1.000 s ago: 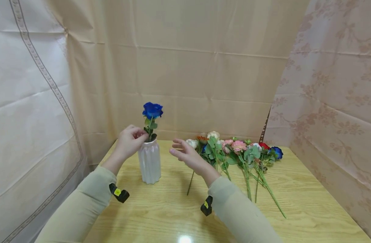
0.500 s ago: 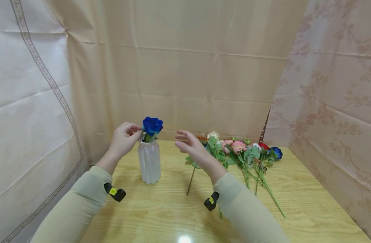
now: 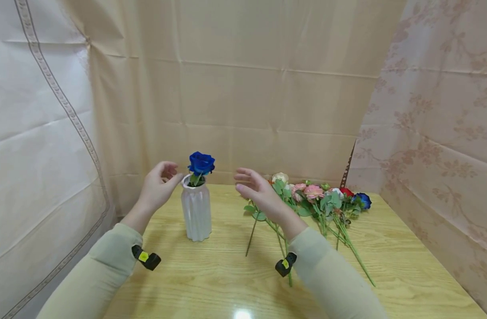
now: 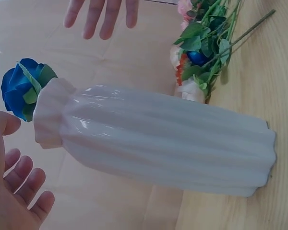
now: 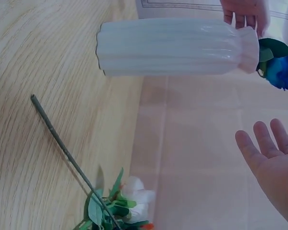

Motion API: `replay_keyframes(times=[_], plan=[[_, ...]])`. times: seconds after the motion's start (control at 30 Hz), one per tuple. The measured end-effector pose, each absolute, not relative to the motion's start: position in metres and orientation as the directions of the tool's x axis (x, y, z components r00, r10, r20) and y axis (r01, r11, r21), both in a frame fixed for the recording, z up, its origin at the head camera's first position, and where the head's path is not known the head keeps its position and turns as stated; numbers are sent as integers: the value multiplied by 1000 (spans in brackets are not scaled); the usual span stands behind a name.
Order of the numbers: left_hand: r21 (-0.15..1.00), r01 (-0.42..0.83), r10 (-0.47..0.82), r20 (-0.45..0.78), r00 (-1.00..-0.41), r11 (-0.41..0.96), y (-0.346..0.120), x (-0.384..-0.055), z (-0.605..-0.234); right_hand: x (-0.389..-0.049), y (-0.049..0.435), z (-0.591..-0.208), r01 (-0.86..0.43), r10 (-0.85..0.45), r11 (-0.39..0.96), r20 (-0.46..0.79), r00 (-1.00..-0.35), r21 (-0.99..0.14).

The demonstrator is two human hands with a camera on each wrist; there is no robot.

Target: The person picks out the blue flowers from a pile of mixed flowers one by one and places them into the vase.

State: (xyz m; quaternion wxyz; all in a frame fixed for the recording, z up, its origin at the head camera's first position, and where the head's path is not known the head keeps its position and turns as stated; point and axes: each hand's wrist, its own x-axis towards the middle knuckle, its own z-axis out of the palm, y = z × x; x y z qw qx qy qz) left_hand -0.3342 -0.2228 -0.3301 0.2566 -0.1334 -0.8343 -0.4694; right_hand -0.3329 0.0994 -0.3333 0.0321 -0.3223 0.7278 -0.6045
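A blue rose stands in a white ribbed vase, its bloom just above the rim and its stem hidden inside. My left hand is beside the vase mouth on the left, fingers loosely bent and holding nothing; the left wrist view shows its thumb close to the blue rose. To the right of the vase, my right hand is raised with relaxed fingers and nothing in its grasp. In the right wrist view its fingers are spread apart from the vase.
A pile of flowers lies at the right of the wooden table: pink flowers, a cream flower, a red flower and another blue rose. Their stems point toward the front. A beige curtain hangs behind.
The blue rose has sunk lower into the vase. My left hand has let go of it and drawn back left; my right hand has shifted slightly right and up.
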Motion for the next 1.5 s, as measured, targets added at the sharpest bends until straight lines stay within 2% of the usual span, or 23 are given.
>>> replay_keyframes(times=[0.33, 0.6, 1.2, 1.5], plan=[[779, 371, -2, 431, -902, 505, -225, -327, -342, -331, 112, -337, -455, -519, 95, 347, -782, -885], [812, 365, 16, 403, -915, 454, -222, -325, -351, -331, 124, -342, -443, -520, 76, 343, -782, -893], [803, 353, 27, 389, -921, 481, -217, -326, -373, -332, 146, -351, -407, -495, 60, 327, -805, -911], [820, 298, 32, 325, -945, 488, -213, -323, -377, -334, 163, -356, -408, -476, 66, 331, -815, -911]])
